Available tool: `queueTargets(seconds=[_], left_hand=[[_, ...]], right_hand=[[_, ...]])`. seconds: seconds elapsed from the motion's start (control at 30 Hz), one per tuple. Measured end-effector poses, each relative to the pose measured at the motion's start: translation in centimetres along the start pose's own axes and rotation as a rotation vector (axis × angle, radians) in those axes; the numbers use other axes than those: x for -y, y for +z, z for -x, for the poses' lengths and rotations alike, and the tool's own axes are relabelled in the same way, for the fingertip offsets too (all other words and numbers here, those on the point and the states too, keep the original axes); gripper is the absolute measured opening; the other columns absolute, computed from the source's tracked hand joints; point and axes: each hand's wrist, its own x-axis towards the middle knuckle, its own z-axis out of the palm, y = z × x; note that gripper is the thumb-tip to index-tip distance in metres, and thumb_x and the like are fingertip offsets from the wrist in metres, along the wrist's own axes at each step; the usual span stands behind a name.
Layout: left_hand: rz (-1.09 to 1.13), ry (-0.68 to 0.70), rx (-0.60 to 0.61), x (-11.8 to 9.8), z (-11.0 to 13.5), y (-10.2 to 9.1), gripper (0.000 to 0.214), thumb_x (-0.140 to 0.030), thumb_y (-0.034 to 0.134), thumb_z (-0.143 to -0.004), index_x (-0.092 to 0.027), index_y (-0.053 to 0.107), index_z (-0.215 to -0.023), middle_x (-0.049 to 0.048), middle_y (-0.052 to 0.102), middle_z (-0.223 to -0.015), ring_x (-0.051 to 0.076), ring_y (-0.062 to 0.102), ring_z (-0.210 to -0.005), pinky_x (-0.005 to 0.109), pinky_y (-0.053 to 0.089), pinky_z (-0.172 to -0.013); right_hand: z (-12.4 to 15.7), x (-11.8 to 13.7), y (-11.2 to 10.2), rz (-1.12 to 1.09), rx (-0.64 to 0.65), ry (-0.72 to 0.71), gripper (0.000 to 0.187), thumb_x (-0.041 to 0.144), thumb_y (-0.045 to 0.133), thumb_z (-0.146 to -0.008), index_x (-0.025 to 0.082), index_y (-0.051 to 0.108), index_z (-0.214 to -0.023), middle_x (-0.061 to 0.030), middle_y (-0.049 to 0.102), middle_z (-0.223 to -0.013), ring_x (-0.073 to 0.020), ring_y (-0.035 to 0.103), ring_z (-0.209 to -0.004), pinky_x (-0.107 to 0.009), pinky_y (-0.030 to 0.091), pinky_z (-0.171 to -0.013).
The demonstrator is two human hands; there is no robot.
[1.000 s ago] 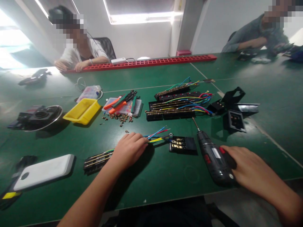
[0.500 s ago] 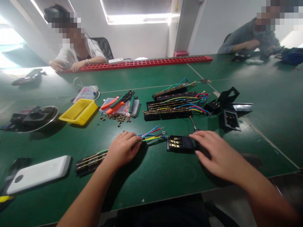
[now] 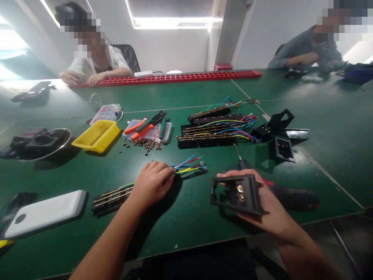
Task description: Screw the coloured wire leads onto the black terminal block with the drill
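My left hand [image 3: 154, 181] is closed over coloured wires [image 3: 186, 167] that come from a black strip with brass bars [image 3: 112, 198]; its gripping fingertips are partly hidden. Ring terminals show on some of the wire ends. In my right hand [image 3: 269, 206] is a black socket housing [image 3: 258, 194], tilted with its open frame towards me and brass contacts visible inside. The thumb side of the hand passes behind the frame. Just beyond the right hand, a power screwdriver [image 3: 294, 197] lies on the table, its bit pointing away from me.
Several wired black strips [image 3: 206, 142] lie further back, beside loose housings [image 3: 281, 149]. Orange-handled pliers [image 3: 142, 126], a heap of brass screws [image 3: 148, 146] and a yellow tray [image 3: 97, 136] are at left centre. A white power bank [image 3: 46, 214] is near left. Two people sit opposite.
My right hand has turned over and lifted the black housing, drawing it away from the wire ends, so its open frame now faces me. My left hand has stayed in place.
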Motion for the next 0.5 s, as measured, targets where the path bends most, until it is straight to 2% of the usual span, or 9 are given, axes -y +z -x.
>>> queueTargets(seconds=[0.1,0.2,0.3,0.5], left_hand=[[0.133,-0.006,-0.06,-1.5,0.2,-1.0,0.026,-0.027,0.05,-0.099,-0.022,0.061,-0.121,0.01,0.064,-0.113,0.027,0.055,-0.101,0.044,0.041,-0.086],[0.54,0.079,-0.014,-3.5,0.5,-1.7,0.042,-0.04,0.048,-0.101,-0.024,0.048,-0.139,0.0128,0.055,-0.132,0.029,0.052,-0.119,0.047,0.043,-0.1],[0.764,0.143,0.044,-4.8,0.7,-1.5,0.062,-0.057,0.058,-0.094,-0.028,0.04,-0.146,0.0124,0.052,-0.137,0.03,0.05,-0.128,0.047,0.042,-0.109],[0.857,0.052,0.051,-4.8,1.3,-0.4,0.076,-0.052,0.076,-0.083,-0.03,0.037,-0.144,0.0114,0.055,-0.131,0.028,0.057,-0.12,0.044,0.048,-0.105]], right_hand=[[0.4,-1.1,3.1,-0.223,0.021,0.049,0.056,0.044,0.084,-0.098,0.024,0.046,-0.135,-0.0079,0.049,-0.131,-0.0252,0.057,-0.109,-0.027,0.055,-0.084],[0.2,-2.2,5.3,-0.326,-0.034,0.01,0.056,0.043,0.086,-0.099,0.023,0.048,-0.133,-0.0077,0.051,-0.128,-0.0248,0.054,-0.114,-0.029,0.05,-0.096],[-0.3,-2.7,6.1,-0.393,-0.078,-0.085,0.051,0.042,0.086,-0.098,0.023,0.05,-0.129,-0.0089,0.049,-0.13,-0.028,0.047,-0.124,-0.034,0.041,-0.107],[-0.9,-3.0,6.2,-0.454,-0.051,-0.078,0.048,0.035,0.086,-0.096,0.022,0.049,-0.124,-0.0106,0.048,-0.131,-0.0305,0.046,-0.125,-0.041,0.04,-0.109]])
